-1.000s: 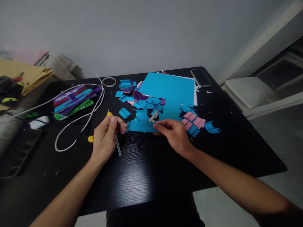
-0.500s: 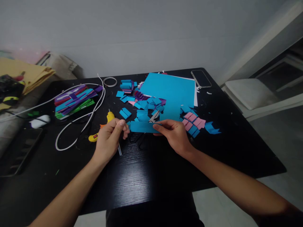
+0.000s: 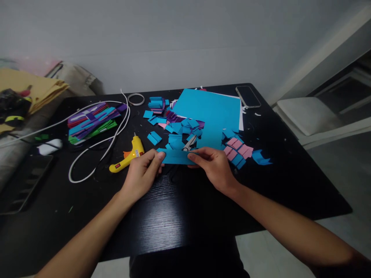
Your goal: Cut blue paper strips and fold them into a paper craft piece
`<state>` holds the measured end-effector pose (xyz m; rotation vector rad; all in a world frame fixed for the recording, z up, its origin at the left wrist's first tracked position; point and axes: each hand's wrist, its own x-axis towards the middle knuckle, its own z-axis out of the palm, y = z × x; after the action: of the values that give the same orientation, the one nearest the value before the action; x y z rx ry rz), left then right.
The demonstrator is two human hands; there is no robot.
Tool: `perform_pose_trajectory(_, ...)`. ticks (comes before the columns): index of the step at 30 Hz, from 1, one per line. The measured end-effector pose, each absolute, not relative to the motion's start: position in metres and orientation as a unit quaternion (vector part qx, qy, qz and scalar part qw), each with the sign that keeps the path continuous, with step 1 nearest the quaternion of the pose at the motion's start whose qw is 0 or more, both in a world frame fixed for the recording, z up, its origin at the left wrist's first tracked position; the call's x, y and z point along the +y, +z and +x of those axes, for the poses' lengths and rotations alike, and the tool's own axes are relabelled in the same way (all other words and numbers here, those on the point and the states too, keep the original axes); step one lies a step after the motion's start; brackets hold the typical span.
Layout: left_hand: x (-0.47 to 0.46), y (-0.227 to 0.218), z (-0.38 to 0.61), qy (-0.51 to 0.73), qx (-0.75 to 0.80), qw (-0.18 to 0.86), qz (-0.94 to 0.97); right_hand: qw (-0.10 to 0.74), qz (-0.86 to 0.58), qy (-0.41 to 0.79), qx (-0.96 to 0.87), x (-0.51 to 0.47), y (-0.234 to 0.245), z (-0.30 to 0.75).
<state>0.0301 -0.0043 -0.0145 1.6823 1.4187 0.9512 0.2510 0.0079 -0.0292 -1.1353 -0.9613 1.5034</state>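
Observation:
Both of my hands hold a long blue paper strip [image 3: 176, 156] just above the black table [image 3: 179, 216]. My left hand [image 3: 143, 173] pinches the strip's left end between thumb and fingers. My right hand [image 3: 213, 166] is closed on the strip's right end. A yellow glue gun [image 3: 129, 156] lies just left of my left hand. Scissors [image 3: 189, 143] lie behind the strip, partly hidden among cut blue pieces [image 3: 179, 131].
A large blue sheet [image 3: 208, 108] lies behind the scraps, with a phone [image 3: 247, 96] at the far right corner. Pink and blue folded pieces [image 3: 237, 150] sit right of my right hand. A white cable [image 3: 98, 144], a coloured paper stack [image 3: 91, 121] and a tape ring [image 3: 136, 99] lie to the left.
My left hand moved right and took hold of the strip's left end. The thin grey stick it held no longer shows, and the glue gun is uncovered. My right hand barely moved.

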Motion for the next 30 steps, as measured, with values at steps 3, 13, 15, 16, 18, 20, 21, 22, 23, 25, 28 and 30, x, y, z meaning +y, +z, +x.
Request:
perform_pose_trajectory(3,-0.0034,-0.0174,0.0299,0.383,0.557,0.362,0.642,0.499,-0.465,0.617,-0.392,0.0092,-0.0295,0.2521)
perform_pose_trajectory(13,-0.0014,-0.0185,0.0269,0.437,0.546,0.361,0.618,0.541,-0.469,0.595,-0.364,0.0173,-0.0313,0.2573)
perform_pose_trajectory(15,-0.0021,-0.0173,0.0271,0.442,0.540,0.376,0.609,0.540,-0.469,0.597,-0.363,0.0173,-0.0313,0.2568)
perform_pose_trajectory(16,-0.0025,-0.0166,0.0273,0.442,0.540,0.379,0.608,0.538,-0.471,0.597,-0.363,0.0173,-0.0314,0.2566)
perform_pose_trajectory(18,-0.0030,-0.0150,0.0281,0.433,0.542,0.376,0.614,0.536,-0.476,0.596,-0.363,0.0173,-0.0319,0.2561)
perform_pose_trajectory(20,-0.0032,-0.0141,0.0291,0.423,0.548,0.367,0.621,0.533,-0.478,0.594,-0.367,0.0173,-0.0325,0.2557)
perform_pose_trajectory(21,-0.0030,-0.0140,0.0298,0.428,0.551,0.364,0.617,0.531,-0.477,0.595,-0.369,0.0172,-0.0327,0.2556)
perform_pose_trajectory(22,-0.0026,-0.0142,0.0306,0.444,0.551,0.363,0.607,0.529,-0.477,0.596,-0.371,0.0171,-0.0329,0.2555)
perform_pose_trajectory(23,-0.0020,-0.0146,0.0315,0.466,0.547,0.366,0.592,0.526,-0.476,0.598,-0.373,0.0168,-0.0330,0.2554)
perform_pose_trajectory(25,-0.0006,-0.0157,0.0330,0.506,0.530,0.381,0.564,0.520,-0.477,0.601,-0.375,0.0159,-0.0328,0.2552)
perform_pose_trajectory(28,-0.0003,-0.0173,0.0339,0.487,0.521,0.401,0.575,0.510,-0.476,0.609,-0.378,0.0137,-0.0321,0.2544)
perform_pose_trajectory(30,-0.0017,-0.0177,0.0338,0.451,0.533,0.401,0.593,0.503,-0.475,0.615,-0.379,0.0123,-0.0314,0.2535)
